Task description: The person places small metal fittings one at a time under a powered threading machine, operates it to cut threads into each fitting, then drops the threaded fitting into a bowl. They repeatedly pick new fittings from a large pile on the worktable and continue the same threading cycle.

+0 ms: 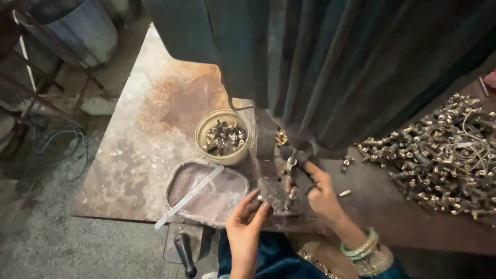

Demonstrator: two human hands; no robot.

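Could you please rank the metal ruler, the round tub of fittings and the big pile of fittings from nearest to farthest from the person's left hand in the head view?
From the left hand:
1. Metal ruler, just to its left, lying across the shallow tray.
2. Round tub of fittings, above it on the table.
3. Big pile of fittings, far right.

Green bangles [360, 249], rust-brown table [155, 124], yellowish bowl [206, 126]

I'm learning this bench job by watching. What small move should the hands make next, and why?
Probably seat the small metal piece squarely on the block before anything else. The right hand pinches it under the machine's tool, while the left hand only steadies the block's edge; whether it sits flat cannot be told.
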